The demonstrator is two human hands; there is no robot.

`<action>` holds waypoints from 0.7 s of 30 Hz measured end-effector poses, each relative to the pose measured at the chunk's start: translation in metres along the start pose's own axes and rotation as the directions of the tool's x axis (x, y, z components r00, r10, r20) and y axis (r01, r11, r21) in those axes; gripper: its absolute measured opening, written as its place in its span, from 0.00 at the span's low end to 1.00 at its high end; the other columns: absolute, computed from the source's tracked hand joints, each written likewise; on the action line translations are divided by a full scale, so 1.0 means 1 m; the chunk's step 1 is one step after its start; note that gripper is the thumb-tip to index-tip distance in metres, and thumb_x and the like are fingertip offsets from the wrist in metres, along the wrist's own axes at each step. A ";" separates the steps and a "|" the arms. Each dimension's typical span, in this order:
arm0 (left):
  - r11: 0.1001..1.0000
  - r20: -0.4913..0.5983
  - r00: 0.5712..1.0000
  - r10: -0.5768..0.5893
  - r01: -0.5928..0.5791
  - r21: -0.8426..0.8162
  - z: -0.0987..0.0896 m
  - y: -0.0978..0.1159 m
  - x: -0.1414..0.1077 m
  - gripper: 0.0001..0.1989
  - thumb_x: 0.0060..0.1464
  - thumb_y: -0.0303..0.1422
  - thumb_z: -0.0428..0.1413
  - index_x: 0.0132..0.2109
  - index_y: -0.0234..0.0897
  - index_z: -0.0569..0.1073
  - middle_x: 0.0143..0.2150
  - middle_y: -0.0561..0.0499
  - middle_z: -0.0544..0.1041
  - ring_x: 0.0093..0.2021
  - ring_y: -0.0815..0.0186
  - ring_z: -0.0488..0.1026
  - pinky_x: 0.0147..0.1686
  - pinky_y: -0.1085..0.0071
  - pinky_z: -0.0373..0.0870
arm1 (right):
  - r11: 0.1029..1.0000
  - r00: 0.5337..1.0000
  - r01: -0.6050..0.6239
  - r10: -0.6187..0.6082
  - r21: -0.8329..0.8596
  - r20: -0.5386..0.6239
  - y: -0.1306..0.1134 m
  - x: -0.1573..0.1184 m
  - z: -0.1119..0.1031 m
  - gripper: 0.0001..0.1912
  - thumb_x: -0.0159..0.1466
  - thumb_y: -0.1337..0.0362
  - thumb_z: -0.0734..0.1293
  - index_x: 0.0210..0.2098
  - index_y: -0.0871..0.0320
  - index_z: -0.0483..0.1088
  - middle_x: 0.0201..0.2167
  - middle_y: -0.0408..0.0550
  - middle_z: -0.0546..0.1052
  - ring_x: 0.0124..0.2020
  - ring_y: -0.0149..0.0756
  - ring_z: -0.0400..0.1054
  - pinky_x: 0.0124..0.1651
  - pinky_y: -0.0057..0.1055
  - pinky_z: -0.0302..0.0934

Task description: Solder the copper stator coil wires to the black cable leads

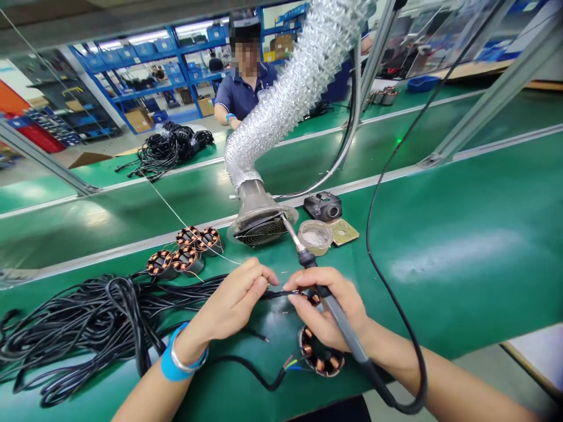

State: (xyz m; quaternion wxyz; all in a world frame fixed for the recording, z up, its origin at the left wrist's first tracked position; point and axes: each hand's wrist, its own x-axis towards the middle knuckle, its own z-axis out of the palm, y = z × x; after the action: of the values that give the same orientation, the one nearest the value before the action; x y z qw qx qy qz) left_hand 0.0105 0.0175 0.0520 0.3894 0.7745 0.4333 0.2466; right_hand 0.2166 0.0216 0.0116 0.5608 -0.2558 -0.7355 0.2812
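My right hand [336,302] is wrapped around a soldering iron [345,331], its tip pointing up and away toward the fume extractor mouth. The same hand's thumb and fingertip pinch the end of a black cable [277,295]. My left hand [237,299], fingers curled, closes on that cable farther back. Just below my right hand lies a copper-wound motor stator [329,366], beside a cable with coloured wire ends [290,363]. Another stator [314,299] is mostly hidden behind my right fingers. A blue wristband [173,357] circles my left wrist.
A heap of black cables [88,328] spreads at left, with several stators [187,258] behind it. The extractor hood [259,225] hangs on a silver duct [281,105]. A round dish [315,236], sponge [343,232] and iron stand [323,206] sit nearby. A person [246,88] is across the bench.
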 end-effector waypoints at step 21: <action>0.688 0.169 0.961 -0.217 0.274 -0.673 0.030 -0.019 0.004 0.22 0.62 0.53 0.49 0.39 0.36 0.64 0.22 0.60 0.63 0.16 0.76 0.51 0.16 0.77 0.46 | 0.995 0.995 -0.075 0.079 0.065 -0.060 0.012 0.001 0.016 0.20 0.60 0.76 0.68 0.49 0.53 0.66 0.39 0.46 0.77 0.34 0.32 0.75 0.37 0.29 0.73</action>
State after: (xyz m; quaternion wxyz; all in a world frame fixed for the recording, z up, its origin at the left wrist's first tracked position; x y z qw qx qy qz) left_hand 0.0248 0.0152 0.0192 0.6949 0.5175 0.3946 0.3060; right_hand 0.2018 0.0287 0.0009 0.5800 -0.2749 -0.6981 0.3173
